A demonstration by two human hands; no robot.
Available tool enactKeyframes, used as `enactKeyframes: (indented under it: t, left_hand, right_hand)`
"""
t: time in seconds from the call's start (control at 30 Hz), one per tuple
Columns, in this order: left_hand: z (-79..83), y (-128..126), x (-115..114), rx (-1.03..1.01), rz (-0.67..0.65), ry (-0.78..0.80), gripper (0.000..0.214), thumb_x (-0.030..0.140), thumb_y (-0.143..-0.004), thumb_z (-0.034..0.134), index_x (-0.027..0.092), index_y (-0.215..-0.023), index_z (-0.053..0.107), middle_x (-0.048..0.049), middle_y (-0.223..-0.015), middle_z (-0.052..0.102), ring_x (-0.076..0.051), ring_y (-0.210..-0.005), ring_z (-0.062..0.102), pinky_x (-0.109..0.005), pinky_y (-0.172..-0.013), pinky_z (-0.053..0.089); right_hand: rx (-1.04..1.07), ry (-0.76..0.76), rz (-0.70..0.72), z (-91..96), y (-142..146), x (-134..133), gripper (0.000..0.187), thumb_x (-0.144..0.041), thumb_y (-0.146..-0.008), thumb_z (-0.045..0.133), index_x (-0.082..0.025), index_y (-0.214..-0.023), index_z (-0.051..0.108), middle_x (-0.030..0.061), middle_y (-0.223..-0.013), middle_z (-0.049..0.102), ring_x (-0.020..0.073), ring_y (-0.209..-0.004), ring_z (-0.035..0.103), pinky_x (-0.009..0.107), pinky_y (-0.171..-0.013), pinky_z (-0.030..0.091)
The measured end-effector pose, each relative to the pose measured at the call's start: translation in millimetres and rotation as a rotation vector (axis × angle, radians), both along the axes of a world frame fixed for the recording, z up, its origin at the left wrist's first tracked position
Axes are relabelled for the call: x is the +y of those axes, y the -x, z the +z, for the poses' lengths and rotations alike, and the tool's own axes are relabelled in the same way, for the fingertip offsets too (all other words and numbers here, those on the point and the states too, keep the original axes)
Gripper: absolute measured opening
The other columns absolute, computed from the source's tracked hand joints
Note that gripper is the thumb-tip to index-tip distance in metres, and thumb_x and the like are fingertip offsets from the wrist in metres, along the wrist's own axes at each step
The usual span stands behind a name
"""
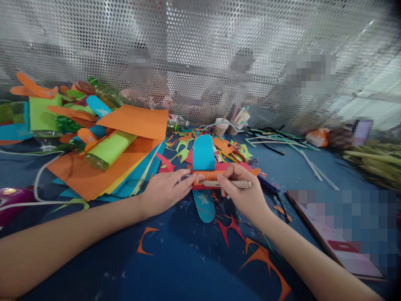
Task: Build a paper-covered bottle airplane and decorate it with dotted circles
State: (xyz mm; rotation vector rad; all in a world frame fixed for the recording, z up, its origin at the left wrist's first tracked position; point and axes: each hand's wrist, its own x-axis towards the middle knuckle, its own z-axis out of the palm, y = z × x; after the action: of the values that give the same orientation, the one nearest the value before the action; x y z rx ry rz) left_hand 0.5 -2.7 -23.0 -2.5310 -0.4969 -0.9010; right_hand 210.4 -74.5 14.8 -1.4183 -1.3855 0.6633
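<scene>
In the head view, a toy airplane (203,156) lies across the middle of the table, with blue paper wings and an orange and red body. One wing carries a pale star. My left hand (167,188) grips the left end of its body, where a bit of clear plastic shows between the fingers. A slim, light-coloured pen (242,184) is pinched in my right hand (241,186). The pen lies nearly level over the orange strip, its left end close to my left fingertips. Whether its tip touches the paper I cannot tell.
Coloured paper sheets (75,173) and paper-wrapped bottles (109,150) are heaped at left. Paper scraps (266,259) lie around the airplane, with scissors (236,156) behind it. Cups with sticks (222,126) stand by the perforated metal screen (194,54). A tablet (338,234) lies at right.
</scene>
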Motion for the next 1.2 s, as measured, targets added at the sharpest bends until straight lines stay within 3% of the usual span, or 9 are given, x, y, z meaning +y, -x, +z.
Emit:
enactKeyframes:
  t: [1.2]
  left_hand:
    - [-1.4,-0.5,0.7,-0.017,-0.01,-0.021,0.026,0.026,-0.094,0.045,0.016,-0.116,0.052,-0.0093,-0.11,0.064,-0.019,-0.085,0.066,-0.031,-0.067,0.056]
  right_hand:
    - [0.018,-0.018,-0.009,0.9,0.6,-0.1,0.023,-0.029,-0.079,0.057,-0.023,-0.065,0.04,-0.0066,-0.043,0.049,0.0092,-0.04,0.043,0.023,-0.043,0.035]
